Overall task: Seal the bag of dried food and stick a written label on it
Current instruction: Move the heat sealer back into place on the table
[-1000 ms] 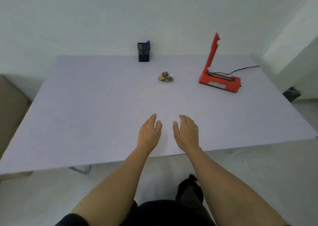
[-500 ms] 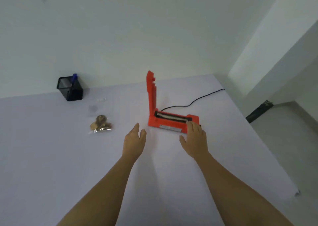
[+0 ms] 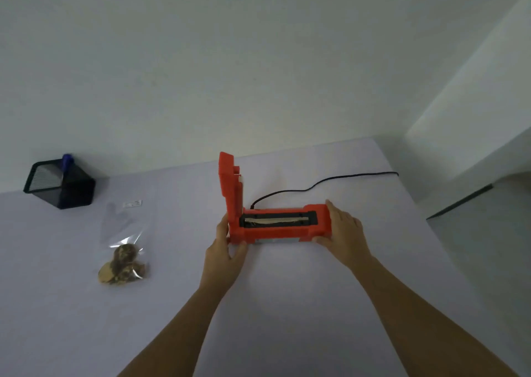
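A red heat sealer [image 3: 275,227] stands mid-table with its lid raised upright at its left end. My left hand [image 3: 225,251] grips the sealer's left end, thumb at the front and fingers behind. My right hand [image 3: 343,234] grips its right end. A clear bag of dried food [image 3: 123,257] lies flat on the table to the left, its open top pointing away from me. A small white label [image 3: 132,203] lies just beyond the bag. A blue pen [image 3: 67,161] stands in a black mesh holder [image 3: 61,184] at the far left.
The sealer's black cable [image 3: 324,182] runs back and right across the pale table [image 3: 287,305] to its far right edge. A white wall rises behind the table. The floor drops away at the right.
Both hands have reached forward from the near table and taken hold of the sealer's two ends. My view has come closer and turned right.
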Tool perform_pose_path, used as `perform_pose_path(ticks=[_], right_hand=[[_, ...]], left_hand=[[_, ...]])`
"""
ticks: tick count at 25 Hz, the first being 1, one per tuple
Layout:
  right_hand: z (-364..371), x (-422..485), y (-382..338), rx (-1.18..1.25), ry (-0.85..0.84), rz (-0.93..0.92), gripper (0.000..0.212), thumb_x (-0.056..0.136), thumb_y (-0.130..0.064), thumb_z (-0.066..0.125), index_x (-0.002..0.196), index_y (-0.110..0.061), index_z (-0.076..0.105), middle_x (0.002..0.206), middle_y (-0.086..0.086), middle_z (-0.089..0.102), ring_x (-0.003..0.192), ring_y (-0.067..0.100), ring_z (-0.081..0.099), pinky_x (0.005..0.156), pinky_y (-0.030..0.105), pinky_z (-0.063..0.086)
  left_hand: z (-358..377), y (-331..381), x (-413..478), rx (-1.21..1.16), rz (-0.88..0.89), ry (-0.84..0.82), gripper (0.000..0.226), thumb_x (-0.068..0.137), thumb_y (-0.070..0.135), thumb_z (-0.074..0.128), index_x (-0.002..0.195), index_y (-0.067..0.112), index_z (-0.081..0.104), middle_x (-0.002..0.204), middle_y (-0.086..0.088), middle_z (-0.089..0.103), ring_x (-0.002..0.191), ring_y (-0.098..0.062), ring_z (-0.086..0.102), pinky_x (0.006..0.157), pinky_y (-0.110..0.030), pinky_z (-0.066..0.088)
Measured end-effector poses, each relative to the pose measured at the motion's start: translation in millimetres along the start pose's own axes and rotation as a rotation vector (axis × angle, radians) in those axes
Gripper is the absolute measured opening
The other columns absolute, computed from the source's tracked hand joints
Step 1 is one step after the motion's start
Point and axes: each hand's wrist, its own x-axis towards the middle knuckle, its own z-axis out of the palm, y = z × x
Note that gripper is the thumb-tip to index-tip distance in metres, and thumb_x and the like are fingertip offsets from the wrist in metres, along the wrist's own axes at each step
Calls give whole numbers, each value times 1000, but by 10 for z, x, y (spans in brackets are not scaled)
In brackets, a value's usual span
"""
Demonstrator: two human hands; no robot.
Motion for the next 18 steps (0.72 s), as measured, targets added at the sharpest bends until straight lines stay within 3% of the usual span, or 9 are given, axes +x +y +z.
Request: perform_pose_path(ticks=[5, 8, 12, 18], right_hand=[[-63, 893, 115, 64, 9, -73, 93, 67, -40, 79, 141, -13, 30, 134, 10, 50, 124, 30, 43, 104, 44, 26], [-21, 1304, 161, 93, 28, -78, 96, 63, -43, 81, 140, -14, 33, 132, 10, 52, 122, 31, 46, 103, 47, 31], [35, 1580, 201, 201, 60, -49, 98, 60, -47, 82, 139, -21, 32, 131, 5, 54, 121, 28, 47, 101, 53, 35], [44, 1658, 142, 231, 41, -36, 98, 68, -43, 77, 145, -16, 21, 143, 8, 42, 132, 29, 37, 106, 54, 31]], left_hand=[[42, 86, 672, 138, 22, 84, 69, 92, 26, 55, 147, 33, 14, 126, -10, 58, 110, -31, 59, 89, -40, 50], [94, 184, 1022, 225, 79, 149, 68, 91, 26, 53, 148, 29, 16, 117, -16, 61, 104, -35, 59, 86, -40, 47], [117, 276, 1337, 234, 69, 186, 68, 88, 22, 53, 147, 29, 20, 105, -17, 62, 92, -33, 57, 81, -37, 43], [91, 357, 1403, 242, 63, 118, 74, 87, 23, 57, 148, 26, 15, 121, -16, 57, 107, -35, 54, 88, -40, 43]])
